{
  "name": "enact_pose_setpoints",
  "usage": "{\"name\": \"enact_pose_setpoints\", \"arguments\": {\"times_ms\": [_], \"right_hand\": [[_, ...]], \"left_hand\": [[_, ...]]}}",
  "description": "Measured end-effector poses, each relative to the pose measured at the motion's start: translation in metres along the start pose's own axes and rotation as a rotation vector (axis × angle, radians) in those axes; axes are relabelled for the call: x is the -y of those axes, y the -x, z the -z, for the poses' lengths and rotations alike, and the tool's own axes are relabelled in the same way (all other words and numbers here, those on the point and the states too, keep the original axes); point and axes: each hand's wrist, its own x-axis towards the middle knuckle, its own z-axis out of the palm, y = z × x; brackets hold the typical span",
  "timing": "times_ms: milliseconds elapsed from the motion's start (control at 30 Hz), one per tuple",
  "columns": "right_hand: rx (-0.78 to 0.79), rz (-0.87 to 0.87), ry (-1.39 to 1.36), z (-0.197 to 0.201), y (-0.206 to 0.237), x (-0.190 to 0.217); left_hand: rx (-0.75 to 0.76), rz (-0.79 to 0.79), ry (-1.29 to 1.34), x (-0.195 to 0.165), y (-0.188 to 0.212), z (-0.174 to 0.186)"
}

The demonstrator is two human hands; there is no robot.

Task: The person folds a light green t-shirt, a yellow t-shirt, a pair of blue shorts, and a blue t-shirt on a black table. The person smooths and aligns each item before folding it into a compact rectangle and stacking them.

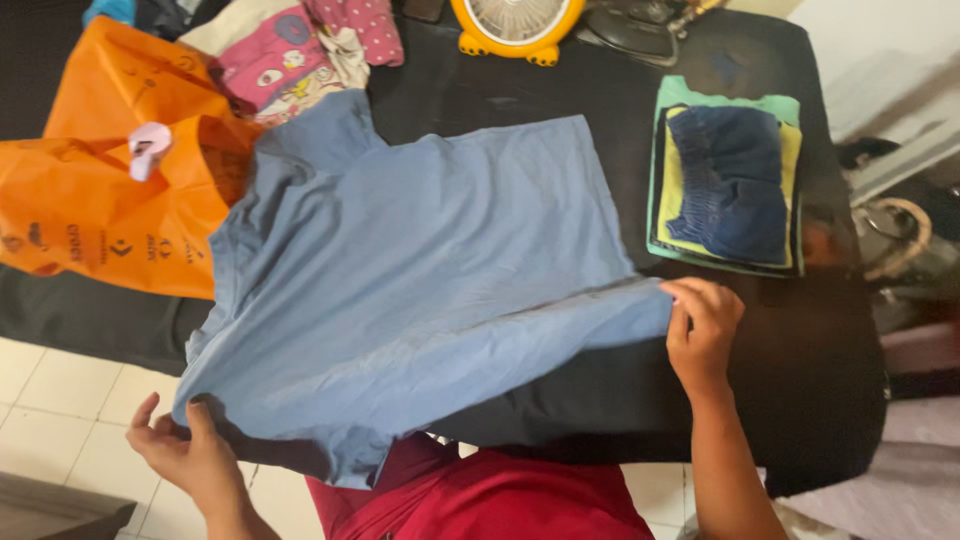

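mid-fold: left hand and right hand pinch the blue shirt's near edge on the black table; next, carrying it far, evenly.

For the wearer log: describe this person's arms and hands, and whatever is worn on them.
Both forearms are bare, with no sleeves showing. The left hand and right hand wear no gloves, rings, watch or bracelets. The left thumbnail looks dark. A red garment covers the body.

The blue shirt looks like soft, matt cotton cloth, lightly creased; the orange bag is glossy, crinkled plastic; the table has a dark, matt covering.
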Motion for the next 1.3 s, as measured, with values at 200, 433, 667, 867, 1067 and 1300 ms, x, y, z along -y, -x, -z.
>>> {"name": "enact_pose_setpoints", "arguments": {"times_ms": [200,433,667,867,1067,1300], "right_hand": [[0.155,-0.369,-0.214,0.001,0.028,-0.029],[0.445,-0.600,-0.114,-0.018,0.068,-0.033],[0.115,-0.614,-0.427,-0.021,0.060,-0.047],[-0.099,-0.659,-0.422,0.047,0.033,-0.069],[0.055,-0.599,0.068,0.057,0.017,-0.058],[0.083,-0.307,-0.313,-0.002,-0.022,0.020]], "left_hand": [[0.077,0.244,0.020,0.041,0.001,0.007],[0.057,0.265,-0.022,0.064,-0.002,0.020],[0.063,0.120,-0.004,0.037,0.005,0.011],[0.154,0.145,-0.138,0.008,0.004,0.017],[0.119,0.128,-0.713,-0.017,0.004,0.019],[0.313,-0.396,-0.534,-0.070,0.012,-0.070]]}}
